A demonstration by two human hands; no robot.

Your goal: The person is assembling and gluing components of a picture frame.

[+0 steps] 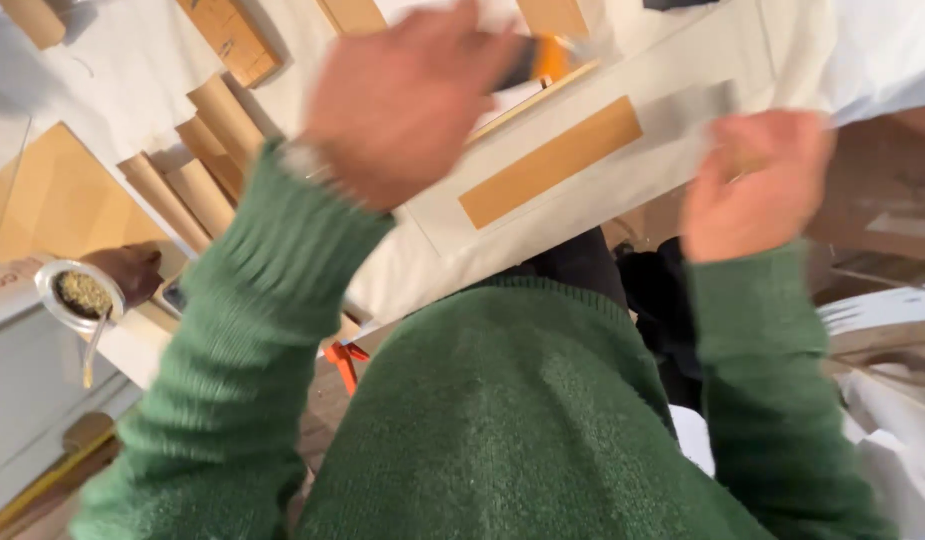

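Note:
Both my arms wear green knitted sleeves. My left hand (402, 100) is blurred, raised over a tilted white panel (682, 60), and seems to grip a black and orange tool (542, 58) that sticks out past its fingers. A brown tape-like rectangle (550, 160) lies on the panel. My right hand (752, 185) is at the panel's right edge with its fingers curled around the end of a flat grey metal strip (687, 108) that lies on the panel. The blur hides the exact grip.
Several cardboard tubes (197, 150) and wooden blocks (232, 40) lie at upper left on white sheeting, beside a brown board (52, 200). A round cup of green herb with a metal straw (79, 295) stands at left. An orange clamp (344, 360) sits below the panel.

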